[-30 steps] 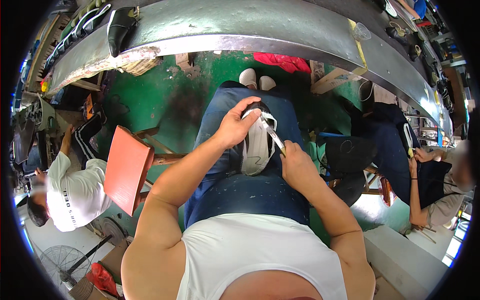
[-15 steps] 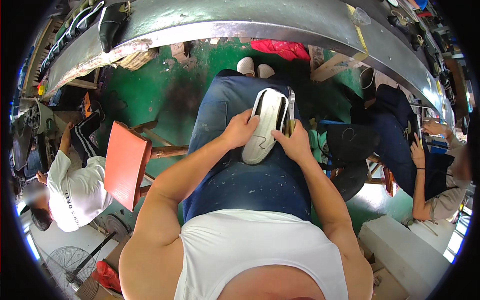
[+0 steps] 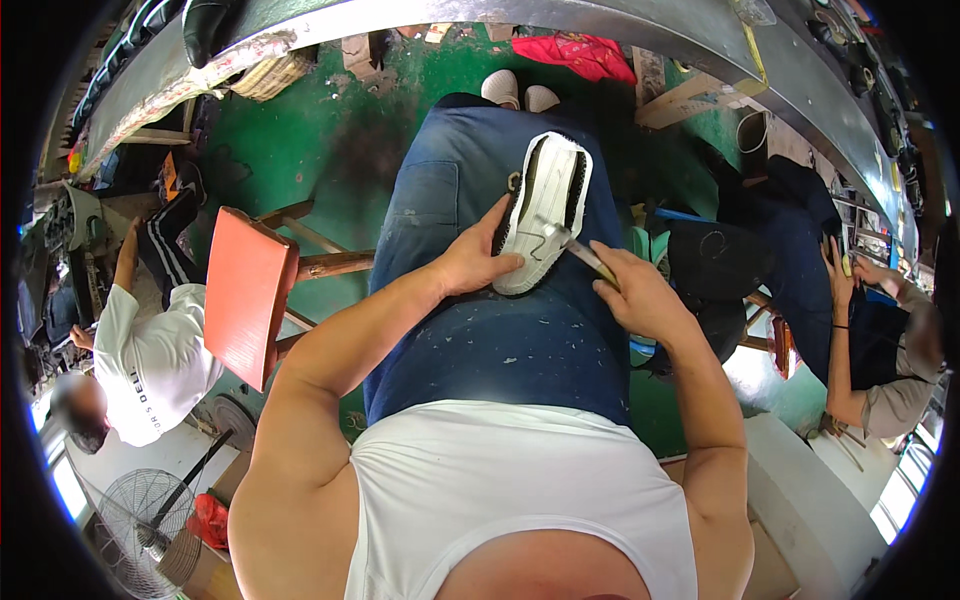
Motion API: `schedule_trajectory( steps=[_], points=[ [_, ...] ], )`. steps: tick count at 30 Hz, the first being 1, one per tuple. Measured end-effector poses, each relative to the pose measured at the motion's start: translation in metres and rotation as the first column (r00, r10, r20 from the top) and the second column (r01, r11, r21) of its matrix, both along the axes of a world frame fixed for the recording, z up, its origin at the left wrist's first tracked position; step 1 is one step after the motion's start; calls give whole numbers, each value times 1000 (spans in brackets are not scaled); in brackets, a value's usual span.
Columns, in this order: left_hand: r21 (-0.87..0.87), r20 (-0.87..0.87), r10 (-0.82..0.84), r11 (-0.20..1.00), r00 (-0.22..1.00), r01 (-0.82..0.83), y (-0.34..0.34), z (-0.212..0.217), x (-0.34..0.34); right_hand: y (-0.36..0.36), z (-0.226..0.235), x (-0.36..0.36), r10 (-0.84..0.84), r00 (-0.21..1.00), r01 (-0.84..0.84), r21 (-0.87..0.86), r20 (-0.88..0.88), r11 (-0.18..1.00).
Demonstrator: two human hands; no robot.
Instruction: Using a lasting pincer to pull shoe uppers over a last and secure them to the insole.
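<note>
A shoe upper (image 3: 560, 190), black-edged with a pale board along its middle, lies bottom side up on my thighs, its far end tilted to the right. A dark curved line marks the board's near half. My left hand (image 3: 478, 250) grips the shoe's near left side, thumb on the board and fingers mostly hidden beneath. From the right, my right hand (image 3: 640, 290) is closed around a slim metal hand tool (image 3: 580, 250) with a yellowish handle. Its metal head is over the marked part of the board; whether it touches, I cannot tell.
A long metal-topped bench (image 3: 400, 28) crosses ahead of my knees. An orange-red seat (image 3: 250, 300) stands at my left, near a person in a white shirt (image 3: 165, 340). On the right another person works with both hands (image 3: 850, 275). A wire fan (image 3: 140, 520) is at lower left.
My right hand has come off the shoe's right side and swung the tool's head over the board. The shoe has turned slightly, and my left hand has slid lower on its side.
</note>
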State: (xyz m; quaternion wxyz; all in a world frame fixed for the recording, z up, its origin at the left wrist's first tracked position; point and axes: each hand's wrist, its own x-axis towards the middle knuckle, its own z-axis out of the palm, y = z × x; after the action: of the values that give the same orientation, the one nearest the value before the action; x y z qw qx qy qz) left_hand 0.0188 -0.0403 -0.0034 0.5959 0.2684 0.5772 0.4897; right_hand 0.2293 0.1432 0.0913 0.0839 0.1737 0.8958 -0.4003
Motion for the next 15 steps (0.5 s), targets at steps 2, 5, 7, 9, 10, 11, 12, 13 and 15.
schedule_trajectory(
  steps=[2,5,7,9,10,11,12,13,15],
  points=[
    [2,-120,-31,999,992,32,2,-1,4,-2,3,-6,63,998,-61,117,-18,991],
    [-21,-318,-84,996,944,82,2,2,11,-5,15,-23,184,980,-197,349,71,916],
    [9,-233,-61,998,971,65,-3,-12,9,-4,29,-40,223,959,-280,449,177,848],
    [-49,485,233,970,843,-239,3,4,8,1,39,-59,341,826,-479,241,449,844],
    [-36,509,298,945,808,-326,13,26,15,5,33,-57,342,823,-481,238,454,844],
    [-37,513,302,943,804,-331,17,20,20,10,21,-53,347,863,-443,216,368,870],
    [-156,412,424,905,807,-397,20,10,23,11,9,-49,347,895,-406,190,279,894],
    [-263,295,529,846,796,-464,26,3,25,7,-4,-45,353,892,-413,189,284,891],
    [-254,192,590,802,784,-541,37,-8,25,-6,-26,-31,176,978,-190,126,111,974]
  ],
)
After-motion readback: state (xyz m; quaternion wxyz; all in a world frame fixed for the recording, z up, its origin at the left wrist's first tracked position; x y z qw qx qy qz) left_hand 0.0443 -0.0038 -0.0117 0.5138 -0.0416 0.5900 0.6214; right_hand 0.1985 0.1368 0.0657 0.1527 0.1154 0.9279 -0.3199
